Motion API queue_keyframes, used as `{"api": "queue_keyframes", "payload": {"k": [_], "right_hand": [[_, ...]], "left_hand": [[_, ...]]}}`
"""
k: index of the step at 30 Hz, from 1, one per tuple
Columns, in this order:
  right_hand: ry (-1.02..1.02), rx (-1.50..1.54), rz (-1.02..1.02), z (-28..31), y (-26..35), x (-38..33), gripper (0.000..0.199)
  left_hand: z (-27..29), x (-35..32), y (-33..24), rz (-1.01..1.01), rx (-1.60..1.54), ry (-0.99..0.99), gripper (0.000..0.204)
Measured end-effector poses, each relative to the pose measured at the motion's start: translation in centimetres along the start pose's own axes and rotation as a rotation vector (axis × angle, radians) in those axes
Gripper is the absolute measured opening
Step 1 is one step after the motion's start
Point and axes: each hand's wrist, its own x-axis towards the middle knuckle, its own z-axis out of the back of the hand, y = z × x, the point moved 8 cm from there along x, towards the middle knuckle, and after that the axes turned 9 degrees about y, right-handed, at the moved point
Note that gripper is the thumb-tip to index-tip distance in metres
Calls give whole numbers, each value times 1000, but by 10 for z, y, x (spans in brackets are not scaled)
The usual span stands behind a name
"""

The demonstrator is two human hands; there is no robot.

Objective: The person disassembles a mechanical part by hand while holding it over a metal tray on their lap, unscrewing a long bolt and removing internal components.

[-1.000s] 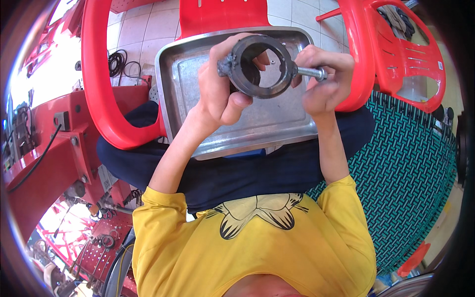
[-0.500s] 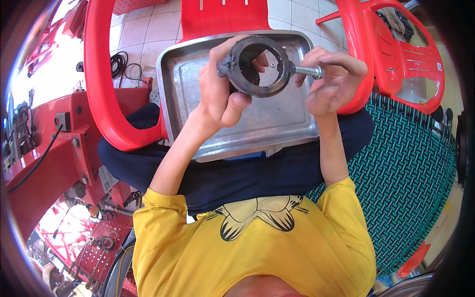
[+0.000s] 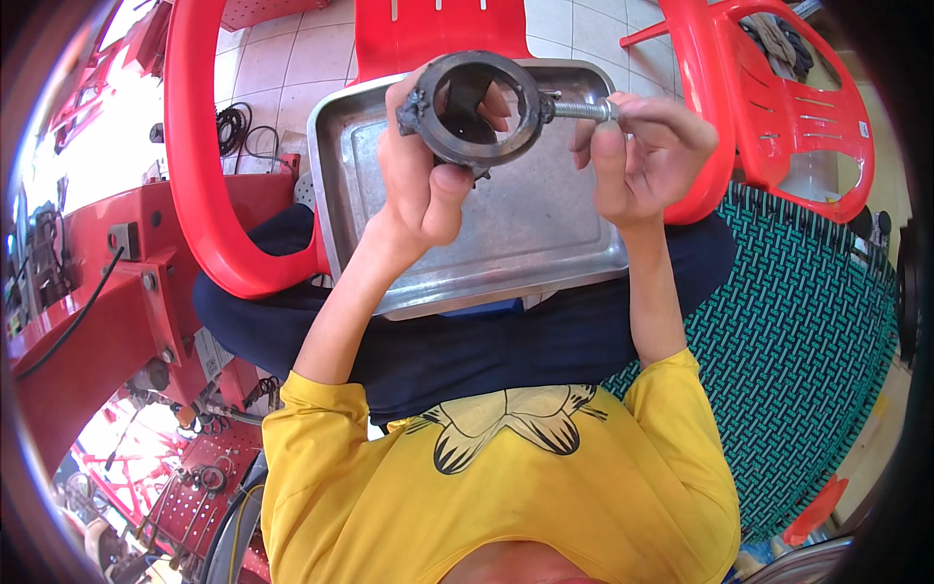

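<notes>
A dark metal ring clamp (image 3: 474,154) is held up over a steel tray, its round opening facing me. My left hand (image 3: 418,185) grips the ring's left side, with the thumb below and fingertips showing through the opening. A threaded bolt (image 3: 579,110) sticks out from the ring's right side, roughly level. At the bolt's outer end, my right hand (image 3: 654,156) pinches it between thumb and forefinger. The remaining right fingers are bent behind, partly hidden.
The shallow steel tray (image 3: 477,288) rests on a red plastic chair (image 3: 443,39) before my crossed legs. Another red chair (image 3: 803,117) stands at the far right, above a green woven mat (image 3: 788,360). Red machine frames (image 3: 97,282) and black cable (image 3: 232,128) lie to the left.
The ring clamp and bolt have shifted left and slightly away from me. My right thumb and forefinger have come together on the bolt's end; before, the fingers were looser around it.
</notes>
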Motion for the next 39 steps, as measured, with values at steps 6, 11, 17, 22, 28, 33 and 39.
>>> {"api": "queue_keyframes", "payload": {"k": [6, 11, 17, 22, 28, 33, 39], "right_hand": [[-33, 126, -33, -6, 1, 2, 30], [110, 174, -16, -7, 0, 3, 29], [-55, 207, -67, -8, 1, -5, 20], [-18, 82, -184, -2, -3, 3, 14], [120, 107, -112, -4, -5, 0, 12], [-32, 249, -87, -8, 6, 3, 15], [42, 137, -216, -8, -6, -2, 22]], "left_hand": [[0, 1, 0, -36, 23, -3, 72], [-1, 3, -6, -106, 38, -11, 74], [-4, 5, -14, -129, 92, -5, 72], [-1, 8, -14, -90, 87, -29, 72], [-5, 8, -16, -158, 81, -1, 71], [-7, 6, -16, -134, 95, 8, 71], [-1, 6, -11, -91, 89, -1, 70]]}}
